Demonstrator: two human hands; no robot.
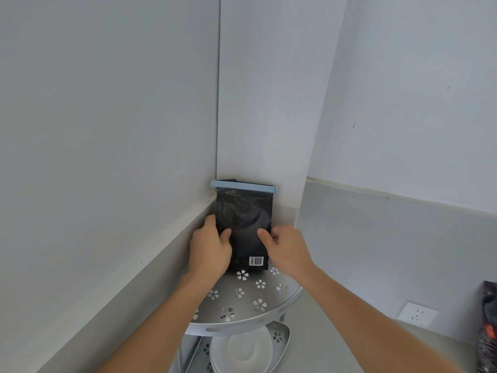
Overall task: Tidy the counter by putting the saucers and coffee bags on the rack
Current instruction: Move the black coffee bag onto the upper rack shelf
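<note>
A black coffee bag with a pale blue clip across its top stands upright on the top shelf of a grey corner rack, leaning against the wall corner. My left hand grips its left edge and my right hand grips its right edge, thumbs on the front. A barcode label shows low on the bag. On the shelf below lies a stack of white saucers. A second dark coffee bag stands at the right edge of the view.
The rack's shelves are perforated with flower cut-outs and sit tight in the wall corner. A white wall socket is on the right wall above the counter. Grey walls close in on the left and behind.
</note>
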